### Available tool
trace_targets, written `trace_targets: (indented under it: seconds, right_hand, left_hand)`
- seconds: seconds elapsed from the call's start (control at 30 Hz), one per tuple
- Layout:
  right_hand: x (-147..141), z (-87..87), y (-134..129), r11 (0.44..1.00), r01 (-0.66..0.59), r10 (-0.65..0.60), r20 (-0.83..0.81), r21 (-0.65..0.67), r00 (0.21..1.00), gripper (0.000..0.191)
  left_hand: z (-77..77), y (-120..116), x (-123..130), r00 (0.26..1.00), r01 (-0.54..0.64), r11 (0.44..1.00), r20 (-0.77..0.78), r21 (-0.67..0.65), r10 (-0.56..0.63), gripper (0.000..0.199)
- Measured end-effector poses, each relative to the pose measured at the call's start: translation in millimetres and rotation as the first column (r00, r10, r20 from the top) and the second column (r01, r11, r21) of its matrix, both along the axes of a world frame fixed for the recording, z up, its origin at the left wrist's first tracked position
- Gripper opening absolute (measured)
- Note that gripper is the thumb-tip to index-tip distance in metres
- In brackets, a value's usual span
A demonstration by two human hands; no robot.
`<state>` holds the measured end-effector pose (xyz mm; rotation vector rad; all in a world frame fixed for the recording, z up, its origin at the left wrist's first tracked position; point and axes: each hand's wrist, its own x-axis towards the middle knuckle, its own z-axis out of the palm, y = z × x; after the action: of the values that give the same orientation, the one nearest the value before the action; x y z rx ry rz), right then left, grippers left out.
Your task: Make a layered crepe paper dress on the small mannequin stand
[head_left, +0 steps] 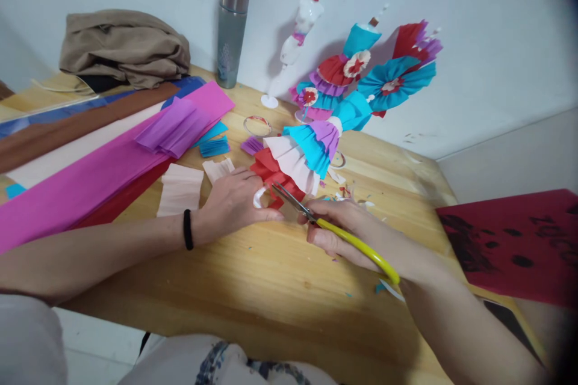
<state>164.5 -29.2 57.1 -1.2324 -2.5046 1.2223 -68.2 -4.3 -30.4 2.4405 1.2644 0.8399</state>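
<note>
My right hand (345, 228) is closed round a pair of scissors (347, 239) with long yellow handles. The blades point left, and their tips are at the red hem of a small mannequin's crepe paper dress (293, 159). That dress lies tilted on its side, with blue, purple, pale pink and red ruffles. At the hem end, my left hand (232, 201) grips the dress, thumb below and fingers behind. A small white curved piece (259, 197) shows between thumb and fingers; what it belongs to is unclear. Part of the hem is hidden by the hand.
Dressed mannequins (361, 42) and a bare white one (307, 18) stand against the wall, near a grey-green flask (232, 27). Left are crepe paper strips (112, 156) and a brown cloth (126, 45). Paper scraps (345, 192) lie right of the dress; a red bag (510, 246) is farther right.
</note>
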Motion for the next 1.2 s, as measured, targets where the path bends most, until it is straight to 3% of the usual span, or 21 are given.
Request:
trace_targets:
  seconds: [0.17,0.33,0.63,1.2]
  right_hand:
    - [-10.6,3.8,2.3,0.999,0.005,-0.007,0.059,0.033,0.998,0.045]
    - [-14.4,4.1,4.3,0.999,0.002,-0.004,0.072,0.032,0.997,0.044]
    - [-22.7,6.0,6.8,0.996,-0.006,0.002,0.04,0.09,0.999,0.046]
    - [-15.1,-7.6,5.9,0.996,0.082,-0.083,0.045,0.027,0.996,0.049]
  left_hand:
    - [-2.6,0.1,-0.4,0.999,0.028,0.999,-0.026,0.024,-0.027,0.037]
    - [-9.0,1.3,-1.1,0.997,0.044,0.989,-0.072,0.139,-0.035,0.045]
    - [-12.0,2.4,-3.3,0.99,0.071,0.978,-0.136,0.196,-0.044,0.053]
    - [-8.6,3.2,-3.4,0.987,0.069,0.985,-0.155,0.161,-0.044,0.049]
